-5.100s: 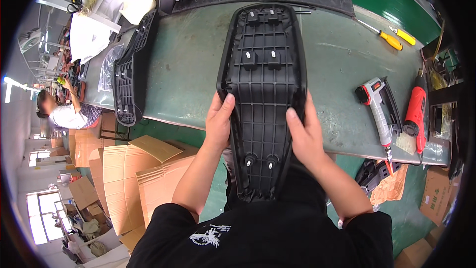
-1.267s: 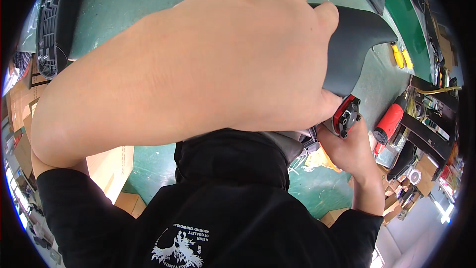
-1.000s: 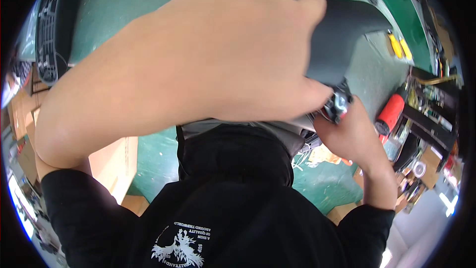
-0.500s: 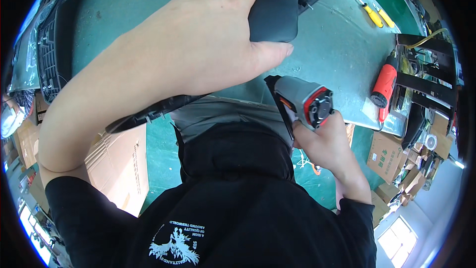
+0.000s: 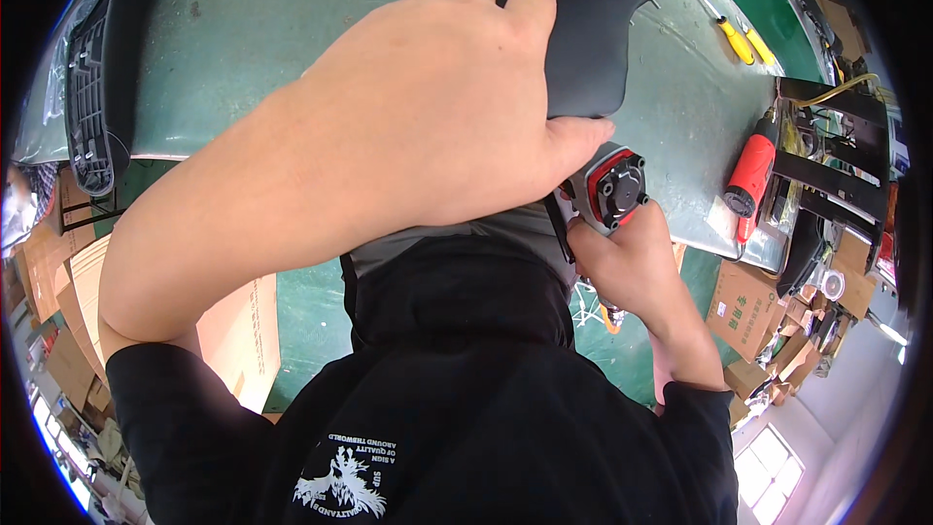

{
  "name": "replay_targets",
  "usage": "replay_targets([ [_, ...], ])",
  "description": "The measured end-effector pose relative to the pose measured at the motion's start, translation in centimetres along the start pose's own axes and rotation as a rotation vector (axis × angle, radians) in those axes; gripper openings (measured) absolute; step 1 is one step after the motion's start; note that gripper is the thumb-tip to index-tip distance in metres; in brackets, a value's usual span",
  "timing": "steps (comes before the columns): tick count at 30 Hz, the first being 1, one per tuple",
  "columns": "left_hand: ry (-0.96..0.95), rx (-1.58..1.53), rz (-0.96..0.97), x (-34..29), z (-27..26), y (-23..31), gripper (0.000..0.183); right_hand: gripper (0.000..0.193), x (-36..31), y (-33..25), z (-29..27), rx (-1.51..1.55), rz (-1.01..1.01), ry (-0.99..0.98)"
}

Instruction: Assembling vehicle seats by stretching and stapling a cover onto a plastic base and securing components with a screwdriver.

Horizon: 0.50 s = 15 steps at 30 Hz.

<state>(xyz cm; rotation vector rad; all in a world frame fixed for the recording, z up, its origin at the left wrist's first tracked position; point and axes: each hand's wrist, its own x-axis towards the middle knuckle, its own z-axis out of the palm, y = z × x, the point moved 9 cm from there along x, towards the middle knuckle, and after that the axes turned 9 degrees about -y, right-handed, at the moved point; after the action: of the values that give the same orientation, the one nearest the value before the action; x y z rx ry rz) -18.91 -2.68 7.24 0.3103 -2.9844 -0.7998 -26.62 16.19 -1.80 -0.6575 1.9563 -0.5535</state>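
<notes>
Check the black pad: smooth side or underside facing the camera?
Smooth side: the black pad looks plain and unribbed beyond the left hand, which hides part of it.

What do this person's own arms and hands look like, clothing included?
The left hand and right hand are bare, with no glove or watch visible. Both forearms are uncovered below plain black fabric short sleeves. These belong to a black fabric top with a white printed emblem on its front.
</notes>
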Motion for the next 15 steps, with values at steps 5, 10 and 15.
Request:
replay_targets([
  [5,-0.028,-0.054,-0.073,0.0,-0.4,-0.4,0.084,0.014,0.5,0.0,0.6,0.004,-0.026,-0.006],
  [10,0.01,-0.014,-0.022,-0.2,0.6,-0.3,0.088,0.018,0.5,-0.7,-0.3,-0.061,-0.069,0.013],
  [15,-0.086,0.002,-0.184,0.0,0.6,-1.6,0.094,0.027,0.9,0.5,-0.7,-0.082,0.098,-0.073],
])
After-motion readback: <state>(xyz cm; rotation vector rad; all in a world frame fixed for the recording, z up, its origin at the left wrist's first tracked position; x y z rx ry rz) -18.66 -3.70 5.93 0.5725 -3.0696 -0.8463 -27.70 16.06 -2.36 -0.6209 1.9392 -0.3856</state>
